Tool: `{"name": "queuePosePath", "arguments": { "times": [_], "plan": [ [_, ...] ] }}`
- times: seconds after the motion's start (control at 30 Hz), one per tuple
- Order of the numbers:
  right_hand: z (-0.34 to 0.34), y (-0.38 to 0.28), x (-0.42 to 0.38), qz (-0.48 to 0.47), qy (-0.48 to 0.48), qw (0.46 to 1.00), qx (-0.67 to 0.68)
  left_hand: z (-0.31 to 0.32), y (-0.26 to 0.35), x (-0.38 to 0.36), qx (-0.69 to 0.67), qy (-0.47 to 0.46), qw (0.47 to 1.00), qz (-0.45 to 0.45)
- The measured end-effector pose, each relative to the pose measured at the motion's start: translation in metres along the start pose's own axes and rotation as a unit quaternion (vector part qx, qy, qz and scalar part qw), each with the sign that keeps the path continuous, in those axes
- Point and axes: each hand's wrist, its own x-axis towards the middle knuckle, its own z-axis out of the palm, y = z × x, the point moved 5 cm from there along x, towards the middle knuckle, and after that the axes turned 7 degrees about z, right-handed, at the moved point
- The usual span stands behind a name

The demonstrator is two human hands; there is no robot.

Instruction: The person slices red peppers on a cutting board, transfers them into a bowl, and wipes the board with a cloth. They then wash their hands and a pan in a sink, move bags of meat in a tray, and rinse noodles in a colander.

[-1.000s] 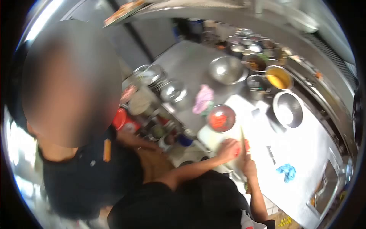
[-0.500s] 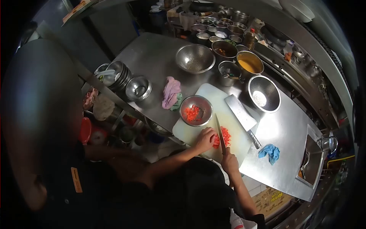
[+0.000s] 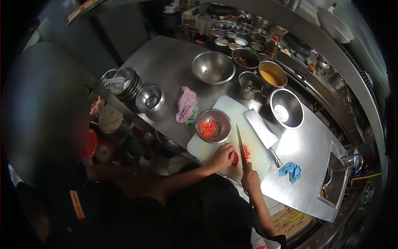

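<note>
My right hand (image 3: 251, 180) is wrapped round the handle of a long narrow knife (image 3: 240, 145), its blade pointing away from me over a white cutting board (image 3: 226, 108). Left of the blade, my left hand (image 3: 223, 157) is closed, with curled fingertips on red pepper strips (image 3: 235, 159). Chopped red pepper (image 3: 247, 153) lies right of the blade. Just beyond my left hand, a steel bowl (image 3: 223, 135) on the board holds more red pieces. A wide cleaver (image 3: 260, 128) rests on the board's right side, its handle extending toward the blue cloth.
A blue cloth (image 3: 291, 172) lies right of the board, a pink cloth (image 3: 187, 103) left of it. Beyond are a large steel bowl (image 3: 212, 69), a colander (image 3: 287, 108) and a pot of orange liquid (image 3: 273, 74). Stacked bowls (image 3: 150, 98) stand left; a sink (image 3: 333, 178) is at right.
The blade now stands between the pepper strips and the chopped pieces, with fewer red pieces showing right of it. My left hand stays beside the strips. The view has shifted slightly.
</note>
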Motion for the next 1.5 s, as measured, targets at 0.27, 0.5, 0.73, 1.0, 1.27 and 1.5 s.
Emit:
{"name": "queuePosePath", "arguments": {
  "times": [0.27, 0.5, 0.73, 1.0, 1.27, 1.5],
  "plan": [
    [-0.014, -0.01, -0.015, 0.006, 0.008, 1.0, -0.03, 0.0, -0.001, 0.0, 0.02, 0.017, 0.999, 0.023],
    [0.015, 0.032, -0.002, -0.046, -0.01, 0.987, -0.153, -0.002, -0.005, 0.0, -0.036, -0.019, 0.996, -0.075],
    [-0.011, -0.019, -0.014, 0.043, -0.076, 0.99, -0.114, -0.001, -0.002, 0.004, 0.002, 0.015, 0.999, 0.043],
    [-0.023, -0.031, -0.033, 0.087, -0.132, 0.981, -0.115, 0.003, 0.001, 0.006, 0.034, -0.023, 0.998, 0.041],
    [0.028, -0.018, 0.028, 0.034, -0.024, 0.998, -0.041, 0.006, -0.003, 0.005, 0.037, -0.037, 0.997, 0.058],
    [-0.01, -0.036, -0.04, 0.091, -0.081, 0.988, -0.099, 0.002, -0.005, 0.002, 0.02, -0.042, 0.998, 0.038]
  ]
}}
